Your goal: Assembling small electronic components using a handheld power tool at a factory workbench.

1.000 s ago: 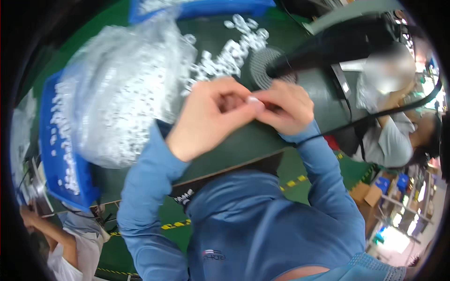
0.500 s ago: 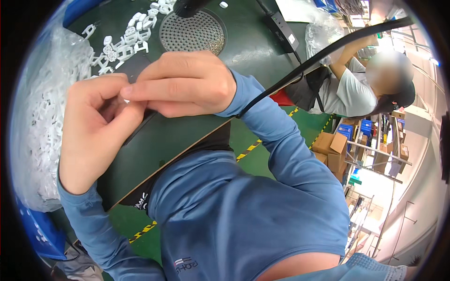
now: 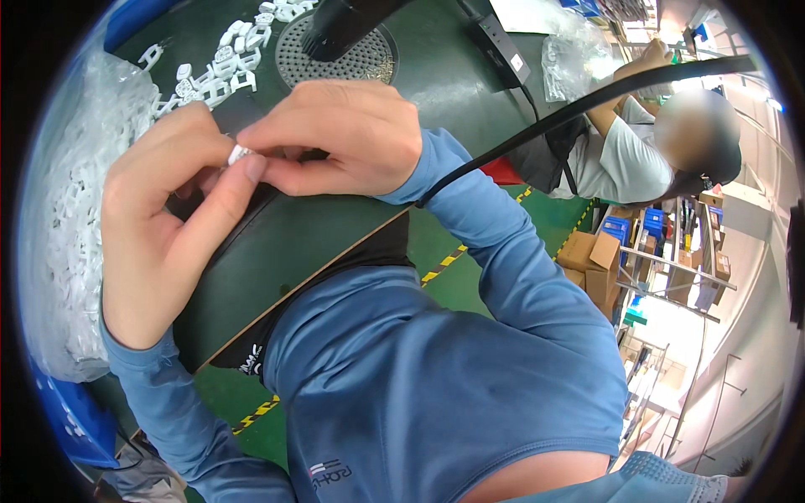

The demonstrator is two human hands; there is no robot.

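Between the fingertips of both hands sits a small white plastic part (image 3: pixel 239 154), partly covered by the fingers. My left hand (image 3: pixel 163 210) pinches it from the left with thumb and forefinger. From the right, the thumb and forefinger of my right hand (image 3: pixel 348 138) close on the same part. Both hands are above the green tabletop (image 3: pixel 277 260), near its front edge. Past them lies a loose pile of similar white plastic parts (image 3: pixel 222 71). A round perforated grey dish (image 3: pixel 335 75) holding small brass-coloured bits stands behind my right hand.
A clear plastic bag full of white parts (image 3: pixel 71 226) bulges at the left. A dark cylindrical tool (image 3: pixel 356 25) overhangs the dish. One black cable (image 3: pixel 579 109) crosses above my right forearm. A power strip (image 3: pixel 501 54) lies at the back; a person (image 3: pixel 629 151) works at the right.
My fingers have shifted and the white part shows more between them. My right thumb has come into view below it. The dark tool reaches further over the dish in view.
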